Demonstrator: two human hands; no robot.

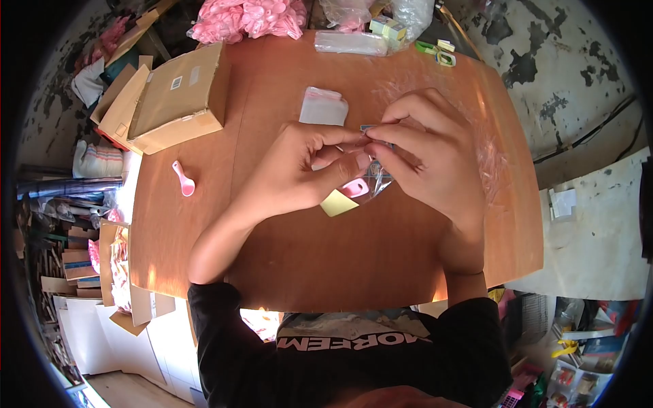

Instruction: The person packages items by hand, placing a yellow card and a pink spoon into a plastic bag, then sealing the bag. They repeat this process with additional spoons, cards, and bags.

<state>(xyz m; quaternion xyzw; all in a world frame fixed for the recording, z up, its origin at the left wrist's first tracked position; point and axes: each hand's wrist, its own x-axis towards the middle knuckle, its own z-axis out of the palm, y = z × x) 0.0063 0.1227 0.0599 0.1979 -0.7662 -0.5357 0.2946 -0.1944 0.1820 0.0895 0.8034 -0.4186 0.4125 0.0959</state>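
Over the middle of the table, my left hand (299,163) and my right hand (428,153) meet, fingertips pinched together. Between them is a small clear plastic bag (382,185), gripped near its upper edge and partly hidden by the fingers. Below the left fingers shows the end of a pink plastic piece with a hole (356,188), overlapping the bag. A pale yellow paper slip (339,203) sticks out just under it. Behind my left hand lies a stack of clear plastic sleeves (322,107). A pink plastic spoon (183,179) rests alone on the table's left side.
A cardboard box (175,98) stands at the back left of the wooden table (326,265). Pink items in plastic (248,19) are heaped at the far edge. A clear packet (350,43) and a green tape roll (445,59) lie back right. Loose clear plastic (491,166) covers the right side.
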